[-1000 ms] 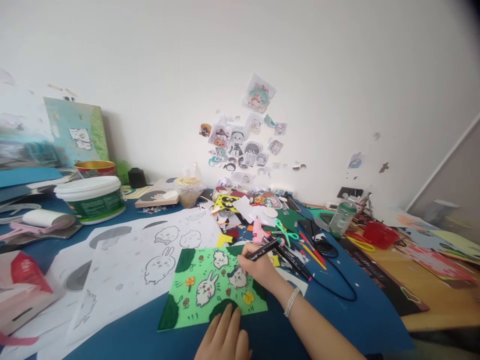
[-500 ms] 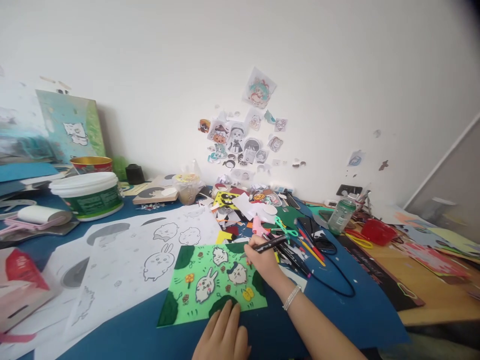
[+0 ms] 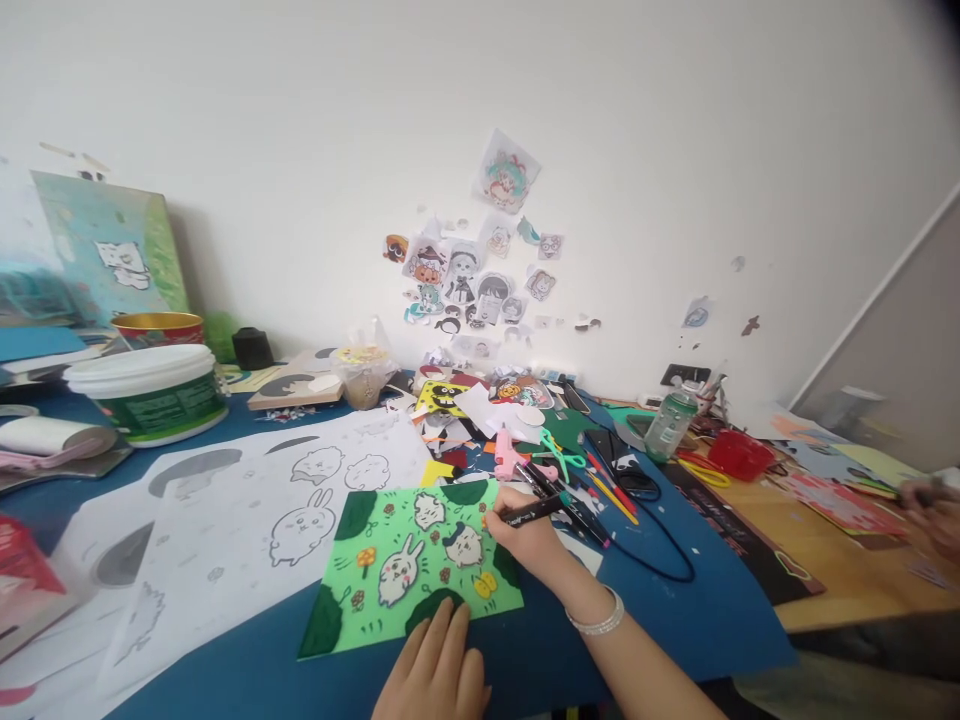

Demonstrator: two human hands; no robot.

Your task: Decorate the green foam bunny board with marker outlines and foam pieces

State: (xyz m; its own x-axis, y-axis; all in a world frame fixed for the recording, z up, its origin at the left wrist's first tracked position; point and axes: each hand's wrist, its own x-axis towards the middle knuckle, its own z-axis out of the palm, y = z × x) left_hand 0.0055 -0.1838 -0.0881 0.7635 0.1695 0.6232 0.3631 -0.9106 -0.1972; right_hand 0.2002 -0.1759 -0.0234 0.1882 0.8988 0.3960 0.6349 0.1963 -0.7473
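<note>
My right hand (image 3: 525,540) is closed around a black marker (image 3: 531,514), its tip at the right edge of a green card (image 3: 409,570) drawn with white cartoon animals, dark green bushes and small flowers. My left hand (image 3: 433,672) lies flat with fingers stretched out, pressing the near edge of that card. A silver bracelet (image 3: 598,622) sits on my right wrist. The card rests on a blue sheet (image 3: 675,620) that covers the table.
White tracing sheets (image 3: 247,520) with animal outlines lie left of the card. A white tub (image 3: 146,392) stands far left. Markers, green scissors (image 3: 559,457), a pink glue gun (image 3: 506,450), a black cable and a bottle (image 3: 667,425) crowd the right. Another person's hand (image 3: 930,505) shows at the right edge.
The view has drifted, so everything sits slightly left and lower. My right hand with the marker stays at the card's right edge. Another person's hand has appeared at the far right.
</note>
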